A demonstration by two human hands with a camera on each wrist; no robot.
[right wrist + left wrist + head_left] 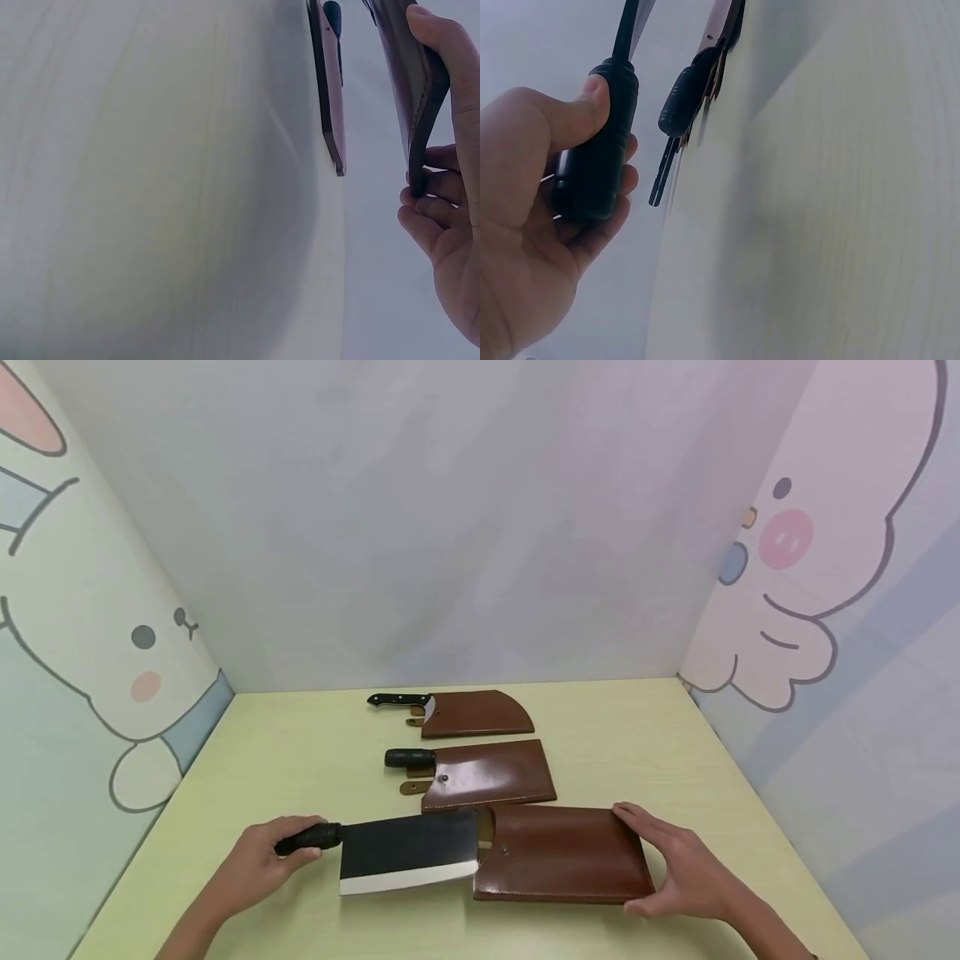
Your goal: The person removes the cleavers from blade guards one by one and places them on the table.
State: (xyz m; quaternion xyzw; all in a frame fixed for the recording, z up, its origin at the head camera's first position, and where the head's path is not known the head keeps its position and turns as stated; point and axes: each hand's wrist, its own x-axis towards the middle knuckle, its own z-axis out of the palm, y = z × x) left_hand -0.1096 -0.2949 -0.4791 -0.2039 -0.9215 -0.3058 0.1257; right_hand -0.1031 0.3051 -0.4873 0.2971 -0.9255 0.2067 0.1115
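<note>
In the head view my left hand (262, 864) holds a cleaver (408, 847) by its black handle, the broad dark blade pointing right with its bright edge toward me. The left wrist view shows thumb and fingers wrapped round that handle (600, 150). My right hand (686, 868) grips the far right end of a brown leather sheath (566, 853), thumb and fingers at opposite corners. In the right wrist view the sheath (409, 82) is raised off the table. The blade's tip end meets the sheath's open left end; whether it is inside is hard to tell.
Behind, a second cleaver with a black handle (408, 758) lies in a brown sheath (491, 775). Farther back lies a knife (397, 699) in a rounded brown sheath (480, 712). The pale yellow table (300, 743) meets a grey back wall (450, 527) and cartoon-printed side walls.
</note>
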